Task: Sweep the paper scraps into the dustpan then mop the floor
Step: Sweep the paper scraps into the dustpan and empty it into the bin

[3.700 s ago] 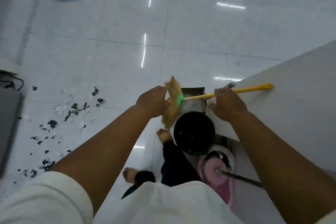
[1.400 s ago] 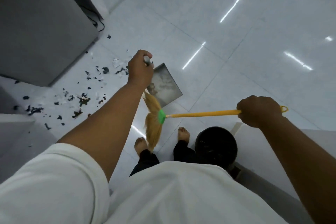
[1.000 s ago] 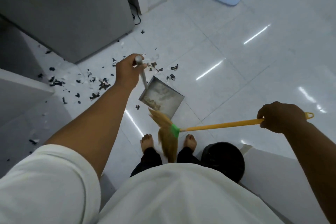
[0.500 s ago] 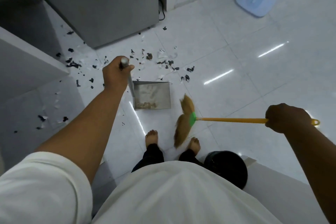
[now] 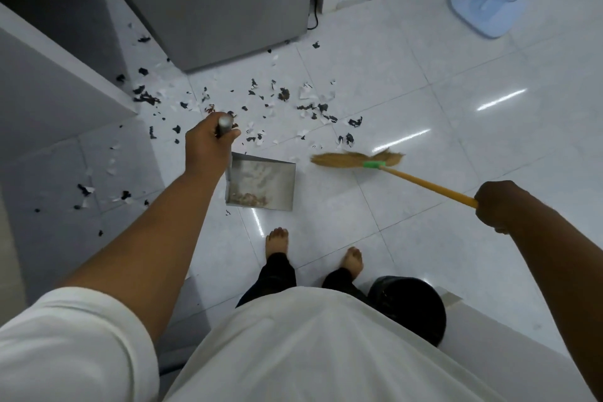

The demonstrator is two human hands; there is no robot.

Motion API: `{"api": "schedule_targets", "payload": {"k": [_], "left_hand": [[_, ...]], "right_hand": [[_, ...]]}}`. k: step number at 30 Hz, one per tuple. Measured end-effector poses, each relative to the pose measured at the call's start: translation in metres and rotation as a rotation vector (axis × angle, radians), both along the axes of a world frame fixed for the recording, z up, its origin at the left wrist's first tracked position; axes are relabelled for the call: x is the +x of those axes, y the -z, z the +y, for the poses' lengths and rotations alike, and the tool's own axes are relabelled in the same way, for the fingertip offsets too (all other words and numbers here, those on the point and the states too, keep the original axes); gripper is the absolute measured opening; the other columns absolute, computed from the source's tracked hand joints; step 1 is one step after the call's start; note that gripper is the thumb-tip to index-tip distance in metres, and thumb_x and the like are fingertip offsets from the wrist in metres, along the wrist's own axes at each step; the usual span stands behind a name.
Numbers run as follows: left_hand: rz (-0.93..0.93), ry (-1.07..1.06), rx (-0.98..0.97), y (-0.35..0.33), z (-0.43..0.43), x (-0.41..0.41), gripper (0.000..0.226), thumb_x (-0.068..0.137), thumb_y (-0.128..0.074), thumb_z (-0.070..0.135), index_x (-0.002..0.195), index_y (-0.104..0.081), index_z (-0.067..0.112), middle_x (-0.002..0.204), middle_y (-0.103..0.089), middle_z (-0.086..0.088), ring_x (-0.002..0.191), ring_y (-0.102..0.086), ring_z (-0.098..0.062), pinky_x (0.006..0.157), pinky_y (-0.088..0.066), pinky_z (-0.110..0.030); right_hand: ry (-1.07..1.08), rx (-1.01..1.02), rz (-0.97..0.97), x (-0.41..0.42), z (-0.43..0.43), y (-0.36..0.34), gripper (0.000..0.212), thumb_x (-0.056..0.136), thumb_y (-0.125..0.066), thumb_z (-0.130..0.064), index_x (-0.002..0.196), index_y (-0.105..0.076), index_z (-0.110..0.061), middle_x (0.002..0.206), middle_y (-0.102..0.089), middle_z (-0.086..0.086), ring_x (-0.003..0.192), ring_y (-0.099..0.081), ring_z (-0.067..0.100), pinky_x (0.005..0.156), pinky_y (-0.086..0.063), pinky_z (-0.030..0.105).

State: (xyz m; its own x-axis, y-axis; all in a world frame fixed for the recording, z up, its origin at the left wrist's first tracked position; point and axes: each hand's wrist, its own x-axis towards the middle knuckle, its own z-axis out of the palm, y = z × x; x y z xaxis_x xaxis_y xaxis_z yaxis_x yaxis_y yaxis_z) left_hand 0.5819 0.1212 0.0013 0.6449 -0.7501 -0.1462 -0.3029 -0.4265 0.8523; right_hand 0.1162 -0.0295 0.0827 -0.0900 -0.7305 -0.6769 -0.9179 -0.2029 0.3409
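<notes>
Many paper scraps (image 5: 248, 108), black and white, lie scattered on the white tiled floor (image 5: 424, 81) in front of a grey cabinet (image 5: 228, 0). The left hand (image 5: 208, 143) is closed around the metal handle of a steel dustpan (image 5: 261, 184), which holds some brown dirt and sits near the scraps. To its right, the broom (image 5: 359, 160) has straw bristles beside the scraps. The right hand (image 5: 496, 206) grips its yellow stick. A black bucket (image 5: 411, 307) stands by the feet.

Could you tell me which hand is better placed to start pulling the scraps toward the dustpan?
Right. The right hand holds the broom, bristles beside the paper scraps. The left hand is occupied gripping the dustpan handle.
</notes>
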Motion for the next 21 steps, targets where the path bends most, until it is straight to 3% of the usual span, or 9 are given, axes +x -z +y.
{"api": "schedule_targets", "payload": {"k": [4,8,13,18,21], "left_hand": [[-0.024,0.0,0.026,0.006,0.014,0.005,0.016,0.085,-0.073,0.011,0.099,-0.067,0.016,0.097,-0.068,0.001,0.093,-0.061,-0.013,0.091,-0.053,-0.031],[-0.009,-0.035,0.045,0.011,0.021,0.013,0.018,0.085,-0.073,0.009,0.102,-0.066,0.01,0.1,-0.069,-0.008,0.098,-0.065,-0.023,0.092,-0.053,-0.035],[-0.073,-0.028,0.039,0.013,0.033,0.019,0.011,0.087,-0.069,0.006,0.092,-0.06,0.009,0.088,-0.061,-0.003,0.083,-0.055,-0.011,0.081,-0.05,-0.029],[-0.118,-0.046,0.057,0.015,0.048,0.025,0.011,0.087,-0.069,0.009,0.091,-0.059,0.009,0.089,-0.062,-0.005,0.084,-0.058,-0.016,0.084,-0.055,-0.043],[-0.167,-0.045,0.072,0.015,0.05,0.03,0.014,0.086,-0.071,0.012,0.091,-0.057,0.009,0.09,-0.063,-0.008,0.084,-0.058,-0.018,0.082,-0.054,-0.044]], "right_hand": [[-0.05,-0.016,0.05,0.017,-0.009,0.007,0.003,0.086,-0.055,-0.008,0.088,-0.057,-0.008,0.078,-0.059,0.009,0.067,-0.065,0.023,0.067,-0.058,0.033],[-0.041,-0.03,0.045,0.034,-0.02,0.018,0.007,0.082,-0.056,-0.008,0.077,-0.053,-0.012,0.08,-0.061,0.01,0.068,-0.067,0.028,0.072,-0.06,0.041],[-0.061,0.005,-0.016,0.074,-0.031,0.048,0.013,0.081,-0.058,-0.004,0.073,-0.052,-0.011,0.083,-0.06,0.013,0.069,-0.067,0.033,0.075,-0.059,0.047],[-0.245,0.065,-0.055,0.125,-0.017,0.075,0.006,0.079,-0.058,-0.008,0.078,-0.055,-0.013,0.076,-0.055,0.007,0.068,-0.061,0.025,0.073,-0.059,0.041],[-0.316,0.119,-0.112,0.154,-0.005,0.083,0.009,0.079,-0.058,-0.01,0.078,-0.053,-0.017,0.076,-0.054,0.004,0.066,-0.059,0.022,0.07,-0.058,0.038]]}}
